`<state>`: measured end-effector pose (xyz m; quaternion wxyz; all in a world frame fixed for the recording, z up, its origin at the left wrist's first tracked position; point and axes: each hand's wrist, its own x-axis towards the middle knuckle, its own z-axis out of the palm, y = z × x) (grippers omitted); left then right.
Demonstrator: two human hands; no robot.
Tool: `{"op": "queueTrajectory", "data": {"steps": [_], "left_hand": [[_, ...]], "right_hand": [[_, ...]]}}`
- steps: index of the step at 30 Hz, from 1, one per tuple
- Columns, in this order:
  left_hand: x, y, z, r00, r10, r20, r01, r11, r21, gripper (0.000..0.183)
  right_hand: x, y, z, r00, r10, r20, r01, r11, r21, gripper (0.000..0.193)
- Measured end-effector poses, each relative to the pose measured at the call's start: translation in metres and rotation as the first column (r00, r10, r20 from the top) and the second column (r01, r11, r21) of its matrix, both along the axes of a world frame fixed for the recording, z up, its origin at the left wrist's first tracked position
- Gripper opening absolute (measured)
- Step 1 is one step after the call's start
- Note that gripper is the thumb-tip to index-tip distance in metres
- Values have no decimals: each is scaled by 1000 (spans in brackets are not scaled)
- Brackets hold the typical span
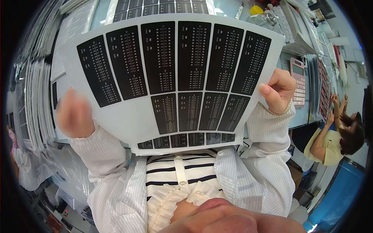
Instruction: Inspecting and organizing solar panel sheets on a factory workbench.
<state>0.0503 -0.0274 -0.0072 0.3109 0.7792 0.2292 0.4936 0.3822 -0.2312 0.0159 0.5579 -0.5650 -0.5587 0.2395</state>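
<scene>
A large white sheet of black panel labels (128, 116) is held up in front of my chest, tilted. Its long labels stand in two rows, each with columns of small marks; the lower left part is plain white. My right hand (278, 91) pinches the sheet's right edge, thumb on the front face. At the left edge is my left hand (74, 114), blurred, so its fingers and grip cannot be made out. Below the front sheet's lower edge shows another printed sheet (182, 140), close to my striped top.
Another label sheet (159, 9) lies on the table beyond. To the right are a pink calculator (297, 81), a clear jar (266, 19) and a yellow cap (256, 10). Stacked sheets (37, 101) fill the left side. A person in yellow (324, 143) sits at far right.
</scene>
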Motion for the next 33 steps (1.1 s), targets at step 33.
{"op": "queueTrajectory", "data": {"steps": [33], "left_hand": [[-8,5,-5,1000,-23,20,23,1000,8,21]], "right_hand": [[0,3,-2,998,25,53,-27,999,26,15]]}}
